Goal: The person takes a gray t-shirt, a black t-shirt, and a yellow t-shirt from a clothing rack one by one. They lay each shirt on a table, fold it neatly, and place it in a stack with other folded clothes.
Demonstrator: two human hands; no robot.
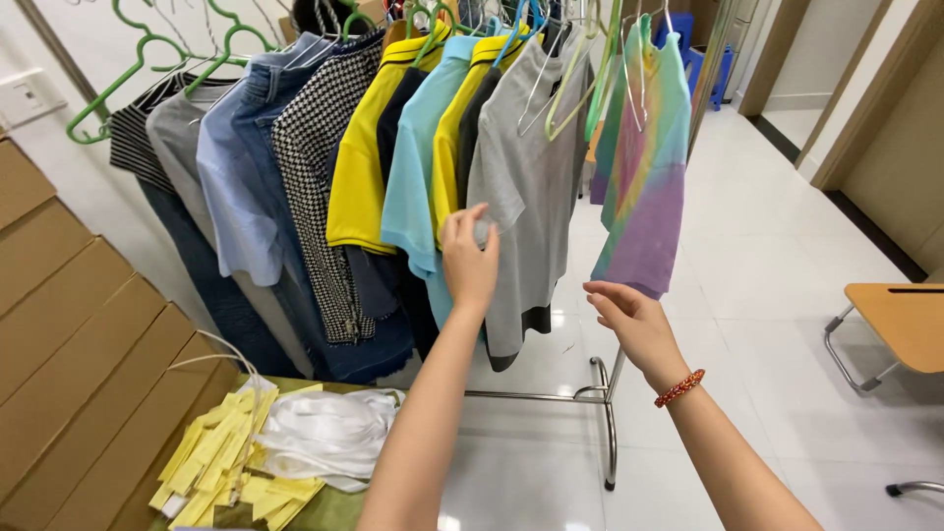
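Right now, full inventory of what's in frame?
rack: 1, chrome, centre, on white floor
shirts: about a dozen on the rack; grey, tie-dye, yellow, light blue, houndstooth, denim and striped at left
hangers: several, green, top left
boxes: a stack, brown, left
strips: a pile, yellow, table at lower left
cloth: 1, white, beside the strips
chair: 1, tan top, right edge
bracelet: 1, red, right wrist
left hand: pinching the grey shirt's sleeve
right hand: open, empty, just below the tie-dye hem
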